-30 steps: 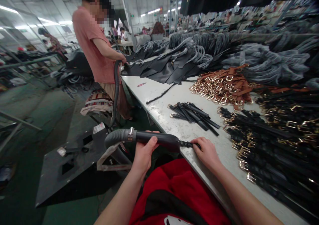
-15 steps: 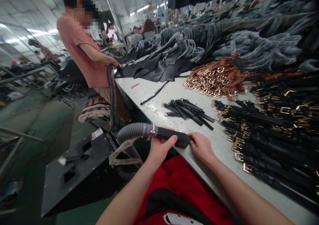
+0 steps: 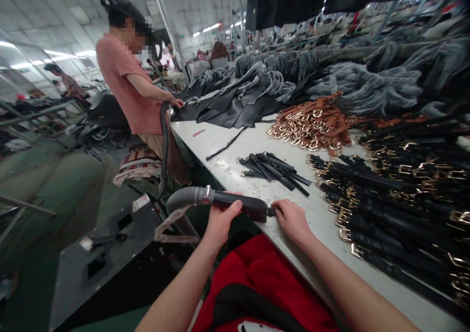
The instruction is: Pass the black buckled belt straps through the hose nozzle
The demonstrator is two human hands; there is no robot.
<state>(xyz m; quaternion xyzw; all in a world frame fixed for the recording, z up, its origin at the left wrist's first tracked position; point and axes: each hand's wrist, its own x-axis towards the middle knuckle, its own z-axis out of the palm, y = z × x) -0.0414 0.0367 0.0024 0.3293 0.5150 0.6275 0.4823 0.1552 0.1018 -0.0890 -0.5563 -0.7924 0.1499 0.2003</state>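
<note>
The left hand (image 3: 222, 219) is wrapped around a black vacuum nozzle (image 3: 253, 208), thumb lying along the top, fingers closed beneath it. The nozzle is held across the near edge of the desk (image 3: 317, 209), its long axis running left to right with a slight dip toward the right end. Its mouth points right, straight at the right hand; its other end joins a grey corrugated hose (image 3: 185, 196) through a metal clamp (image 3: 207, 195), and the hose bends down on the left, off the desk.

The right hand (image 3: 292, 219) is nearly closed, fingertips pinching a short black strap (image 3: 270, 211) at the nozzle's mouth. The strap lies in line with the nozzle, mostly covered by the fingers; whether its tip sits inside the mouth or just against it is hard to tell.

Just beyond the hands is a small pile of black buckled straps (image 3: 275, 170), buckles mostly to the far left, loose ends toward the near right. To the right spreads a large heap of black straps with gold buckles (image 3: 396, 200); farther off is a brown strap pile (image 3: 316, 124). At the far left, a co-worker in a salmon shirt (image 3: 127, 87) stands by black leather panels (image 3: 235, 109).
</note>
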